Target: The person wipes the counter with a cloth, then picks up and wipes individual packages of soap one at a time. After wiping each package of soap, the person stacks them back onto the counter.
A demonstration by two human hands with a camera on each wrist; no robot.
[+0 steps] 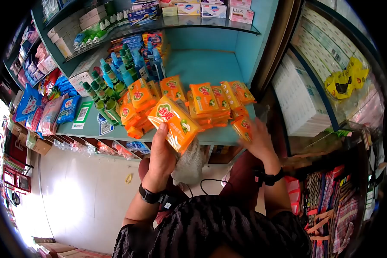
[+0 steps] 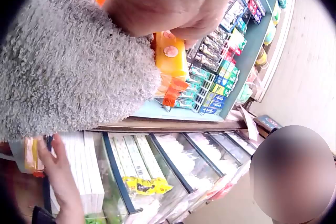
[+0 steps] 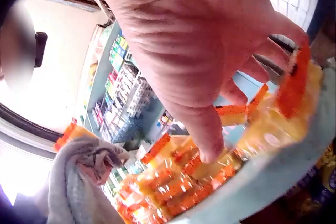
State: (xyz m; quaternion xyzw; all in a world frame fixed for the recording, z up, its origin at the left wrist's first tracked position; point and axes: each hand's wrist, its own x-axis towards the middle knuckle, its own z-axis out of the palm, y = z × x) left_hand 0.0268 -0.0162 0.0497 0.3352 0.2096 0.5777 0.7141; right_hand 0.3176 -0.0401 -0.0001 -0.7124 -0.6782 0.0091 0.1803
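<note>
In the head view my left hand holds an orange-wrapped soap pack tilted up, its thumb on the front. A fluffy grey cloth hangs beneath this hand and fills much of the left wrist view. On the right, my right hand is beside another soap pack at the counter's front edge. Its fingers are spread at the crimped orange end of that pack in the right wrist view, the thumb apart from it. Stacks of the same soap packs lie just behind both hands.
Green and blue spray bottles stand left of the stacks on the teal counter. Boxed soaps line a glass shelf above. A glass case is at the right, and bagged goods lie at the left.
</note>
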